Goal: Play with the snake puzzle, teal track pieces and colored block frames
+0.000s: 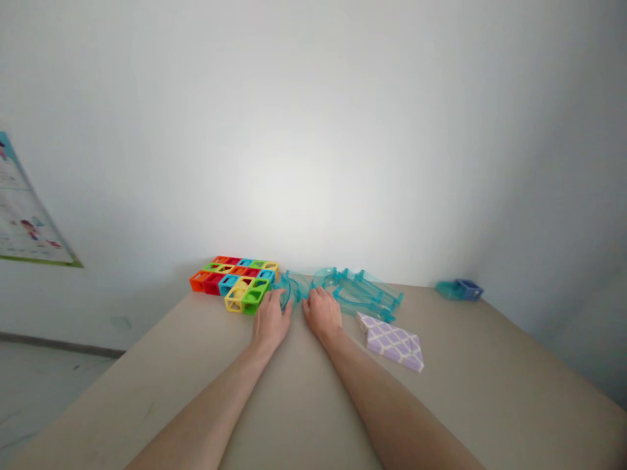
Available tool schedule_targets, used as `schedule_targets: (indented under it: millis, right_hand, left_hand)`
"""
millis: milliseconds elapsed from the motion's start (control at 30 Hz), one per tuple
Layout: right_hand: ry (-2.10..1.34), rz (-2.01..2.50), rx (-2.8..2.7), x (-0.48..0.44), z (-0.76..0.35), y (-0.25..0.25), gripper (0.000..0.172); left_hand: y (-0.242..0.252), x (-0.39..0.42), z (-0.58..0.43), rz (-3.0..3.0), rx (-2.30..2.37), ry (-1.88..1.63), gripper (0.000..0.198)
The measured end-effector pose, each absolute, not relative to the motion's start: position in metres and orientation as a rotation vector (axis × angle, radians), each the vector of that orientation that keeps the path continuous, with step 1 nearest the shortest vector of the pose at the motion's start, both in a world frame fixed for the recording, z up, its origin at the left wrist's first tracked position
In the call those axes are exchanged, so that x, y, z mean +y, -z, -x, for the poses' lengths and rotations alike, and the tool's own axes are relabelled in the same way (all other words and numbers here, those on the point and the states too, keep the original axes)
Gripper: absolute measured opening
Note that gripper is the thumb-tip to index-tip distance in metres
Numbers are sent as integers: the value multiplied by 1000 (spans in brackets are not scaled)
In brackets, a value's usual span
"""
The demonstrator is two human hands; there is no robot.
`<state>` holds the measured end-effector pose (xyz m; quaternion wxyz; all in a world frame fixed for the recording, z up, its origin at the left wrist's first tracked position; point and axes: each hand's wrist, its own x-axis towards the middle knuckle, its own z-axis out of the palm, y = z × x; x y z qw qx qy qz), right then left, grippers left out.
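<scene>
Left hand [273, 318]: laid palm-down, thumb set apart from the fingers, at the near edge of a curved, translucent teal plastic track piece [296, 282]. Whether the piece is pinched or only touched cannot be told. Right hand [323, 313]: placed just beside, fingers curled down at the right part of the same teal plastic; the fingertips are partly hidden, so its grip cannot be told either. Both forearms are stretched forward over a beige surface [470, 378].

To the left, a flat array of open-sided plastic cubes in red, orange, yellow, green and blue [230, 271] is laid out in rows; its nearest green cube [255, 296] is seen right by the left hand. To the right of the right hand, a group of translucent teal track pieces, straight and curved [365, 292], is spread near the wall [313, 130]. In front of these, a lilac object with a white lattice pattern [394, 343] is set at a slant. At far right, a small translucent teal piece [448, 291] is found beside a dark-blue open cube [469, 289].
</scene>
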<state>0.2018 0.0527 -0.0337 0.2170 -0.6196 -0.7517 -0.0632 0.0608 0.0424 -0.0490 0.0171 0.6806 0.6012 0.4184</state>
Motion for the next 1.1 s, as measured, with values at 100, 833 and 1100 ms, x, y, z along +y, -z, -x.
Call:
schedule_targets:
  millis: [100,833,1100]
  right_hand:
    - [195,1656,-2100,50,-206,29,24]
    - [16,1489,-1856,46,-203,35,14]
    - [-110,1590,-1678,53,-198,44,41]
  left_hand:
    - [54,49,-60,-2074,1835,-1347,38]
    - [56,57,-55,-1985,1624,-1395,22]
    - [51,54,-56,-2022,1630,-1287,32]
